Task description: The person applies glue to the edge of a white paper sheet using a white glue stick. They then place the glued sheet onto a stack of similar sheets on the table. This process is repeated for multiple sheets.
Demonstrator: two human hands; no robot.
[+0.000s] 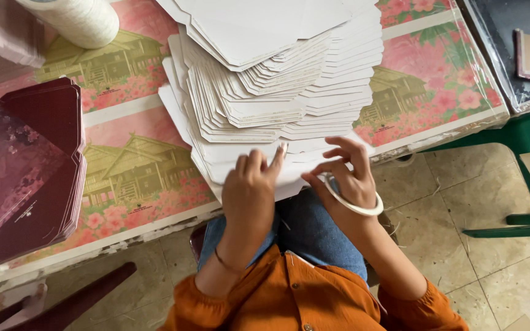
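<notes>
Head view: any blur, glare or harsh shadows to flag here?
Head view: soft, even light, no hard shadows; mild glare on the plastic sheet at top right; left hand, right hand and white card stack are fairly sharp; frame corners look slightly softer.

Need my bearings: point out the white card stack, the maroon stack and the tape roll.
White card stack (277,92): head view, middle of the fanned pile.
Maroon stack (23,165): head view, top sheet.
Tape roll (78,21): head view, its side.
</notes>
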